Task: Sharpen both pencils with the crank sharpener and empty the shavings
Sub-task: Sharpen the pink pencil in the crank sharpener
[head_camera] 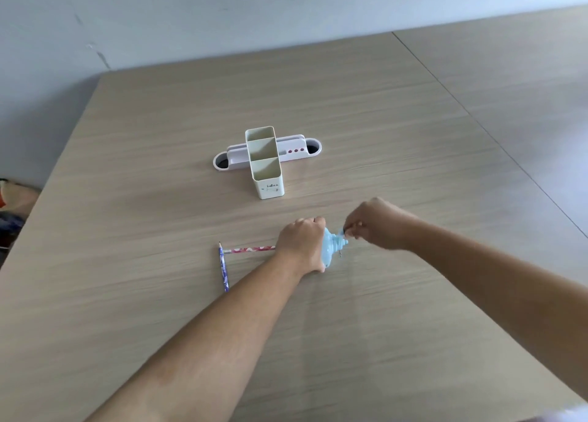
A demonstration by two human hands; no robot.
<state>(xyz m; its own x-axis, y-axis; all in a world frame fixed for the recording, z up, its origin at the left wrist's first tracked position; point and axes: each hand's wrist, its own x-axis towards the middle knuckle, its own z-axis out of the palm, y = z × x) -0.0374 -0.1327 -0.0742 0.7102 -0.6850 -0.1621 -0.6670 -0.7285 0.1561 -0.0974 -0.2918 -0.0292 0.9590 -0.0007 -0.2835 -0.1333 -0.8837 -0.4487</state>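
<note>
A light blue crank sharpener point(332, 248) sits on the wooden table point(159, 294). My left hand point(302, 245) clamps down over its left side and hides most of its body. My right hand point(378, 224) pinches the small crank handle on the sharpener's right end. A pink patterned pencil point(249, 249) lies level and runs under my left hand toward the sharpener; its far end is hidden. A blue patterned pencil point(223, 268) lies loose on the table, point facing away from me, touching the pink pencil's left end.
A cream three-compartment pencil holder point(265, 163) stands behind the sharpener, with a white oblong organiser tray point(299, 150) lying across behind it. The table meets a second tabletop point(509, 87) on the right. Dark items point(9, 214) lie past the left edge.
</note>
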